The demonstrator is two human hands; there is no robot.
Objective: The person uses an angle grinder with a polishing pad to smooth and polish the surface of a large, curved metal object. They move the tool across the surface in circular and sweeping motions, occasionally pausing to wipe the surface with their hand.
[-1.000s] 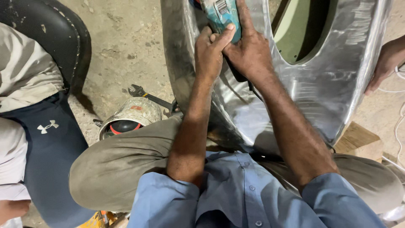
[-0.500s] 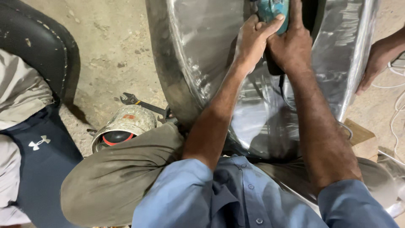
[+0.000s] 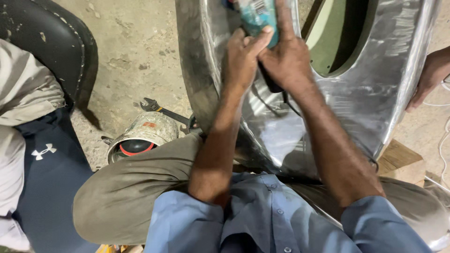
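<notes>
Looking down from a head-worn camera, two bare forearms in rolled blue sleeves reach forward to a teal power tool (image 3: 257,16) at the top edge of the view. The left hand (image 3: 243,58) wraps the tool's lower body, its fingers (image 3: 262,37) curled tight around the casing. The right hand (image 3: 288,58) lies just beside it, touching it, with fingers closed over the tool's far side. Only part of the tool shows, so its working end cannot be made out; it is probably a small grinder. A black cord (image 3: 272,103) hangs below the hands.

Under the tool stands a large shiny metal shell (image 3: 375,93), curved and scuffed, leaning against the person's knees. An oval opening (image 3: 340,42) in it shows a pale green inside. Another person's hand (image 3: 429,77) grips the shell's right edge.

On the concrete floor (image 3: 131,56) to the left lies a dusty tin can (image 3: 140,136) on its side, with a spanner (image 3: 161,110) just behind it. A black padded seat (image 3: 51,47) and a seated person's dark shorts (image 3: 47,178) fill the left edge. A cardboard piece (image 3: 398,161) rests lower right
</notes>
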